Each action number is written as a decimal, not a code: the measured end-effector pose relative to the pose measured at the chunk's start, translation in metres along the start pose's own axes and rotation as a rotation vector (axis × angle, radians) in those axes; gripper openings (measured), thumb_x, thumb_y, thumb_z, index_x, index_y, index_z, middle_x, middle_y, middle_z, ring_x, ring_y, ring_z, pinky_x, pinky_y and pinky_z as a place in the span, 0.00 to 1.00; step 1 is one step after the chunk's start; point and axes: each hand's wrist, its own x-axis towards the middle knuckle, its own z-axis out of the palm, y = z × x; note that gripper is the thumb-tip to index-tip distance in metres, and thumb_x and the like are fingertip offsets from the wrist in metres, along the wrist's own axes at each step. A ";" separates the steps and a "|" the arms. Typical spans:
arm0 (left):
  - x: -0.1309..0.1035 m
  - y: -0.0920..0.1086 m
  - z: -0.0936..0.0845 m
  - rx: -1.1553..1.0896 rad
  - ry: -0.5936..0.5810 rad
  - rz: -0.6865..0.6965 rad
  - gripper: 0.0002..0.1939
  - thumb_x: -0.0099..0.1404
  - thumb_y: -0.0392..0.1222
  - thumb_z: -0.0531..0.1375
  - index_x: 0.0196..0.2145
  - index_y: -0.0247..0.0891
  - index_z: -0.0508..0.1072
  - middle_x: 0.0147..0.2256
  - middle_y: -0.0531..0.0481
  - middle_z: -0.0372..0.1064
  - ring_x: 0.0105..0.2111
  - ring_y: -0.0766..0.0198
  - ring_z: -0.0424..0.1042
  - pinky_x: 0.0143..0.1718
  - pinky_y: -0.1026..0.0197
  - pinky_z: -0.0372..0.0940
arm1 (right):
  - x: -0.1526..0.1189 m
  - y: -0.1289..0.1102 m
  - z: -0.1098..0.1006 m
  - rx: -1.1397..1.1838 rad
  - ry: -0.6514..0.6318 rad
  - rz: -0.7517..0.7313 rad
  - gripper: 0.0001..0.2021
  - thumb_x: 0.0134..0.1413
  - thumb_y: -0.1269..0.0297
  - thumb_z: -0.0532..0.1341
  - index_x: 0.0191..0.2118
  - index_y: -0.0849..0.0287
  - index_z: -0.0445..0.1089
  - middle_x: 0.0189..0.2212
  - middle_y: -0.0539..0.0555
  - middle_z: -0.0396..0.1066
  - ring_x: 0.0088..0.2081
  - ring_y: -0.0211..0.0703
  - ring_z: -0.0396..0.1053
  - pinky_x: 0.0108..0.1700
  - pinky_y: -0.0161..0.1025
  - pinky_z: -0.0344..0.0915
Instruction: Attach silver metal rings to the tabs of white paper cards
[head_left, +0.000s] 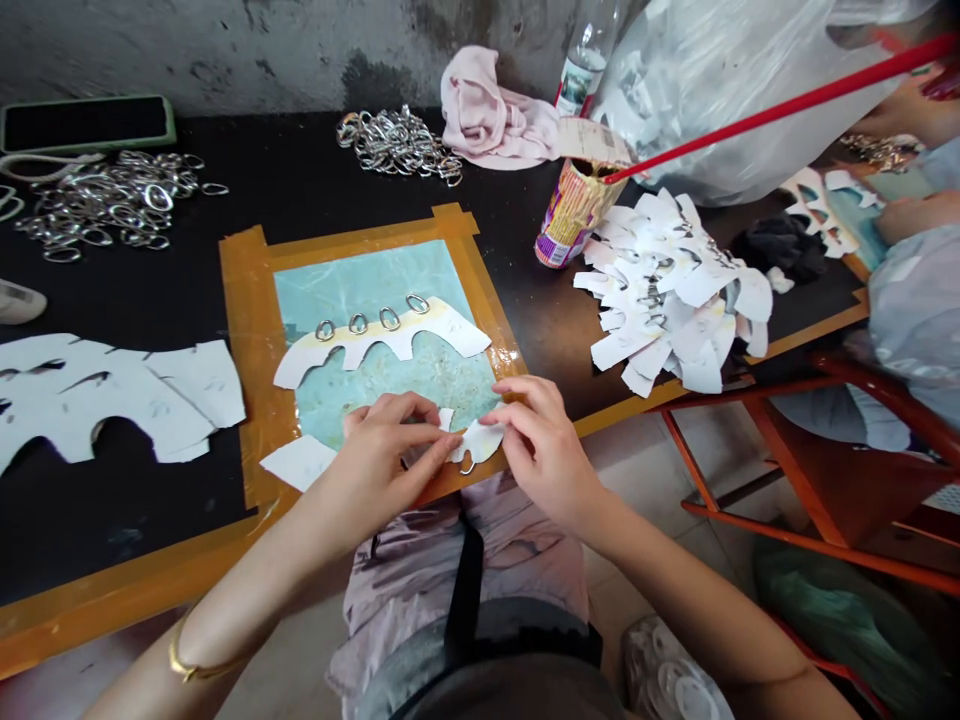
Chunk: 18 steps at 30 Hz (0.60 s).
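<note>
A white scalloped strip lies at the near edge of the blue sheet, between my two hands. The thumb and fingers of my left hand press together on it near its middle. My right hand grips its right end between thumb and fingers. A metal ring hangs at its near edge, partly hidden. My left hand covers much of the strip, whose left end shows beyond the wrist. Just past my hands, a second white scalloped strip rests on the blue sheet, with several metal rings along its far edge.
Orange-brown tape frames the blue sheet. White strips are stacked at left; a pile with rings sits at right. Loose rings lie by a phone. A paper cup holds a red stick. Another person works at far right.
</note>
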 end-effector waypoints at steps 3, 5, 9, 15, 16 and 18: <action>-0.014 -0.004 -0.016 -0.197 0.166 -0.116 0.11 0.66 0.46 0.60 0.45 0.43 0.74 0.43 0.50 0.71 0.44 0.60 0.70 0.46 0.57 0.63 | -0.014 0.001 -0.005 0.079 0.096 0.103 0.11 0.60 0.76 0.52 0.45 0.59 0.67 0.45 0.58 0.66 0.48 0.44 0.65 0.50 0.45 0.65; -0.032 -0.009 -0.027 -0.192 0.338 -0.271 0.12 0.64 0.46 0.62 0.45 0.41 0.72 0.43 0.50 0.72 0.44 0.60 0.71 0.46 0.58 0.64 | -0.025 0.004 -0.008 0.104 0.097 0.220 0.09 0.62 0.72 0.52 0.46 0.59 0.64 0.42 0.57 0.68 0.40 0.42 0.68 0.43 0.41 0.67; -0.068 -0.020 -0.035 -0.249 0.471 -0.529 0.10 0.65 0.46 0.61 0.42 0.40 0.73 0.40 0.52 0.73 0.41 0.60 0.72 0.46 0.55 0.66 | -0.027 0.009 -0.008 0.005 0.073 0.277 0.12 0.63 0.64 0.56 0.51 0.58 0.62 0.39 0.56 0.70 0.39 0.44 0.68 0.43 0.44 0.67; -0.102 -0.005 0.003 -0.825 0.113 -0.516 0.16 0.65 0.53 0.59 0.34 0.36 0.71 0.25 0.49 0.69 0.24 0.66 0.70 0.24 0.65 0.68 | -0.002 -0.005 0.002 0.108 -0.042 0.216 0.18 0.59 0.68 0.58 0.55 0.55 0.63 0.35 0.53 0.71 0.37 0.45 0.71 0.42 0.44 0.69; -0.104 0.002 0.014 -0.978 -0.079 -0.519 0.18 0.65 0.56 0.57 0.34 0.35 0.71 0.26 0.48 0.69 0.23 0.65 0.69 0.21 0.65 0.67 | -0.001 -0.009 0.003 0.204 -0.024 0.218 0.17 0.60 0.68 0.57 0.55 0.54 0.63 0.38 0.54 0.71 0.38 0.44 0.72 0.41 0.42 0.70; -0.105 0.017 0.036 -1.173 -0.226 -0.534 0.23 0.64 0.59 0.57 0.41 0.34 0.71 0.33 0.42 0.70 0.28 0.62 0.72 0.20 0.65 0.67 | -0.002 -0.017 0.006 0.433 0.014 0.235 0.16 0.62 0.65 0.55 0.55 0.54 0.60 0.45 0.56 0.70 0.41 0.43 0.73 0.39 0.38 0.72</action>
